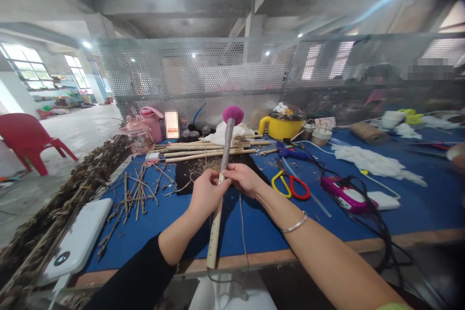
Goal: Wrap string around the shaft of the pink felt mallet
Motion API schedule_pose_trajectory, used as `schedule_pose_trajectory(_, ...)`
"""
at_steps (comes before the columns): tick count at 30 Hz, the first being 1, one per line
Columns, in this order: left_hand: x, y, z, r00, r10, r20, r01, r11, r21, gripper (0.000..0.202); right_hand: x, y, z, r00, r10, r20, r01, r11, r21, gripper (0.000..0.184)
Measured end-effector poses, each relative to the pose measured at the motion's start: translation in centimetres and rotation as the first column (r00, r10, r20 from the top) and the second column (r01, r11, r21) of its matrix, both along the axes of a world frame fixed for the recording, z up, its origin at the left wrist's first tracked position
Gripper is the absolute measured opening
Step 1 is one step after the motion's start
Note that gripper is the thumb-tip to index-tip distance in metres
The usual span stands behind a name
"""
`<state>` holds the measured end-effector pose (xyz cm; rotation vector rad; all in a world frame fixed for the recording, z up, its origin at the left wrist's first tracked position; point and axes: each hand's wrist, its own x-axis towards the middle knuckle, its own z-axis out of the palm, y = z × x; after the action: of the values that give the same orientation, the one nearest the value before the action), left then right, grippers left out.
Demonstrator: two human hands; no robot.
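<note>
A wooden stick (215,232) slants away from me over the blue table, with a row of small dark holes along its near part. Its far part is wrapped in grey cord (228,143) and ends in a round magenta ball (233,115). My left hand (207,193) is closed around the stick near its middle. Just beside it, my right hand (244,179) pinches the stick where the grey wrapping begins. A loose grey cord (242,223) hangs down from there past the table edge. The fingertips partly hide the wrap's lower end.
Dry twigs (136,191) lie at left, near a white power bank (80,237). Behind the hands are pale wooden sticks (203,152) on a black cloth (185,179). Rightward lie scissors (290,186), a blue glue gun (296,151), a magenta power strip (341,193) and a yellow pot (283,126).
</note>
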<state>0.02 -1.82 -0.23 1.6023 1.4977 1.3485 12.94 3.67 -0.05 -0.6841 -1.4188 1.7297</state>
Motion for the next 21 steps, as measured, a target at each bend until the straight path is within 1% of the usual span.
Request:
schedule_pose_trajectory(2, -0.6, 0.6, 0.5, 0.998, -0.066, 0.004, 0.066, 0.993, -0.094, 0.027, -0.1, 0.2, 0.3, 0.999, -0.031, 0.024, 0.031, 0.999, 0.015, 0.026)
schedule_pose_trajectory(3, -0.7, 1.0, 0.9, 0.992, -0.117, 0.039, 0.122, 0.983, -0.138, 0.027, 0.0, 0.4, 0.6, 0.997, -0.053, 0.054, 0.052, 0.998, 0.023, 0.027)
schedule_pose_trajectory(5, -0.9, 1.8, 1.9, 0.963, -0.214, 0.167, 0.245, 0.950, -0.195, 0.027, 0.4, 1.3, 1.5, 0.989, -0.079, 0.127, 0.073, 0.996, 0.047, 0.028)
schedule_pose_trajectory(6, -0.8, 2.1, 2.4, 0.935, -0.248, 0.254, 0.304, 0.929, -0.212, 0.026, 0.7, 1.9, 2.0, 0.983, -0.077, 0.166, 0.067, 0.996, 0.064, 0.028)
schedule_pose_trajectory(8, -0.7, 2.8, 3.2, 0.853, -0.281, 0.440, 0.410, 0.882, -0.231, 0.024, 1.3, 2.9, 3.0, 0.969, -0.062, 0.238, 0.037, 0.993, 0.109, 0.027)
schedule_pose_trajectory(9, -0.5, 3.0, 3.3, 0.806, -0.280, 0.521, 0.450, 0.862, -0.234, 0.023, 1.5, 3.2, 3.3, 0.963, -0.058, 0.261, 0.022, 0.990, 0.139, 0.026)
schedule_pose_trajectory(11, -0.1, 3.2, 3.0, 0.728, -0.256, 0.636, 0.500, 0.833, -0.238, 0.022, 1.6, 3.5, 3.4, 0.959, -0.072, 0.272, 0.020, 0.981, 0.191, 0.024)
schedule_pose_trajectory(13, 0.4, 3.2, 2.1, 0.693, -0.213, 0.689, 0.485, 0.844, -0.227, 0.023, 1.1, 3.3, 2.7, 0.967, -0.104, 0.234, 0.056, 0.978, 0.203, 0.023)
schedule_pose_trajectory(15, 0.8, 2.9, 1.2, 0.666, -0.114, 0.737, 0.398, 0.890, -0.222, 0.024, 0.3, 2.8, 1.7, 0.975, -0.122, 0.184, 0.092, 0.983, 0.161, 0.024)
schedule_pose_trajectory(16, 1.0, 2.8, 0.8, 0.654, -0.085, 0.752, 0.361, 0.908, -0.211, 0.024, -0.2, 2.5, 1.3, 0.979, -0.117, 0.165, 0.096, 0.987, 0.131, 0.024)
schedule_pose_trajectory(18, 1.3, 2.5, 0.4, 0.645, -0.049, 0.763, 0.309, 0.930, -0.201, 0.024, -0.9, 1.9, 0.8, 0.987, -0.084, 0.135, 0.074, 0.994, 0.082, 0.025)
schedule_pose_trajectory(21, 1.3, 2.1, 0.5, 0.658, -0.035, 0.752, 0.267, 0.945, -0.190, 0.024, -1.1, 1.4, 0.8, 0.993, -0.014, 0.113, 0.008, 0.998, 0.055, 0.026)
